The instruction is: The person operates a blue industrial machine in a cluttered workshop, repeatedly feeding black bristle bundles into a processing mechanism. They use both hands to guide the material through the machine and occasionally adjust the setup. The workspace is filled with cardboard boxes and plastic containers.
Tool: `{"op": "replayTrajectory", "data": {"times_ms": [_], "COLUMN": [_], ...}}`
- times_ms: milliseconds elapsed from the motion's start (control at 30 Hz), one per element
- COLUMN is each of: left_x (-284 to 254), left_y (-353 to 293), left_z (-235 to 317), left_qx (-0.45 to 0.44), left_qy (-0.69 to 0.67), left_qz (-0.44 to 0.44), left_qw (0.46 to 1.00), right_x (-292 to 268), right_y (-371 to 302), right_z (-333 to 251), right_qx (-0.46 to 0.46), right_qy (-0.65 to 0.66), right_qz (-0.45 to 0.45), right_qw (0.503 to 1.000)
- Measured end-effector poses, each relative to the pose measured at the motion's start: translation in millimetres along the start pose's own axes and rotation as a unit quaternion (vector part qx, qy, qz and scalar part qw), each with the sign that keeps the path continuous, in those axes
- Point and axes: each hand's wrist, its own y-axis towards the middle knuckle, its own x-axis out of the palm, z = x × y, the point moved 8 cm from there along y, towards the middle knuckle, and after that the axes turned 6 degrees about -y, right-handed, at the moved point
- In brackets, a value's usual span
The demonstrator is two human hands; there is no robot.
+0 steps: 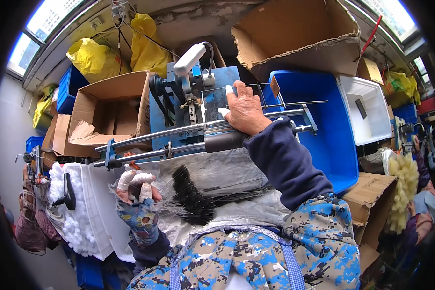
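My right hand (248,108), with white tape on its thumb and a fingertip, is closed over a thin metal frame (212,88) above the machine's blue bed (221,77). Below its wrist run two steel guide rods (183,149), one with a dark sleeve (224,141). My left hand (139,186), its fingers wrapped in white tape, is curled near the left end of the rods; I cannot make out what it holds. Beside it, a bundle of black bristles (193,195) and loose pale strands lies on a grey-white sheet (246,169).
An open cardboard box (108,113) stands left of the machine. A blue bin (319,130) and a white tray (367,111) are at the right. White tufts fill a tub (99,212) at the left, with a black handled tool (66,193) on top. Other people work at both sides.
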Motion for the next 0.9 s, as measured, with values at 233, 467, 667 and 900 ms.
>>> {"op": "replayTrajectory", "data": {"times_ms": [233,467,667,900], "left_x": [4,25,-10,-9], "left_y": [0,-2,-2,3], "left_z": [1,-3,0,-18], "left_qx": [0.018,-0.030,-0.015,-0.029], "left_qy": [0.033,0.038,0.072,0.006], "left_qz": [0.010,-0.015,0.030,0.017], "left_qw": [0.999,0.999,0.997,0.999], "right_x": [11,18,17,-31], "right_y": [8,21,8,18], "right_z": [-29,-76,-26,34], "right_qx": [-0.021,-0.048,-0.049,-0.015], "right_qy": [0.050,0.065,0.033,-0.117], "right_qz": [0.051,0.042,-0.008,0.116], "right_qw": [0.997,0.996,0.998,0.986]}}
